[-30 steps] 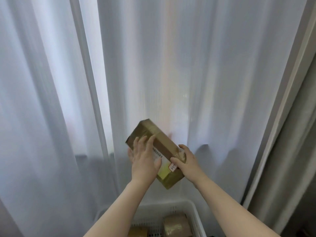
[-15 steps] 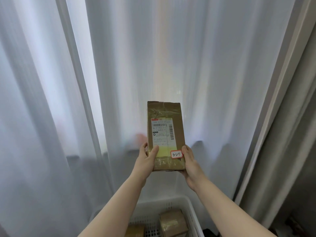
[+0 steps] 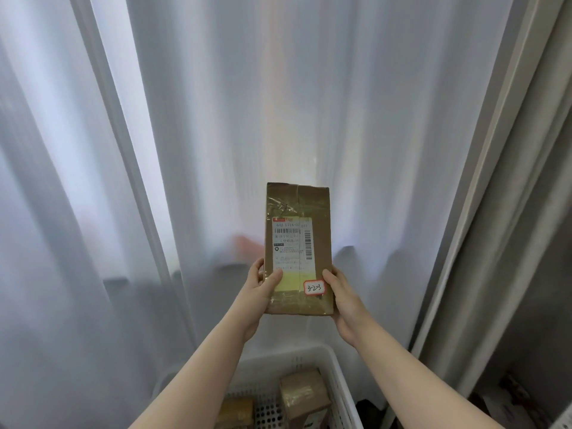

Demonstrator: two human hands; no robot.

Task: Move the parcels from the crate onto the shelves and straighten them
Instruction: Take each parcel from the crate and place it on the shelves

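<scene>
I hold a brown cardboard parcel (image 3: 312,212) upright in front of me, its white shipping label and a small red-edged sticker reading 3223 facing me. My left hand (image 3: 258,291) grips its lower left edge, thumb on the label. My right hand (image 3: 345,300) grips the lower right edge. Below, a white perforated crate (image 3: 335,371) holds two more brown parcels: one (image 3: 301,397) at the right and one (image 3: 236,411) at the left. No shelf is in view.
A white sheer curtain (image 3: 201,150) fills the view behind the parcel. A grey curtain panel and a pale frame (image 3: 501,181) run down the right side. Dark clutter lies on the floor at the bottom right (image 3: 513,394).
The parcel went from tilted, with my left palm over its face, to upright with the label facing me; both hands shifted to its lower edges. The last half second shows little change.
</scene>
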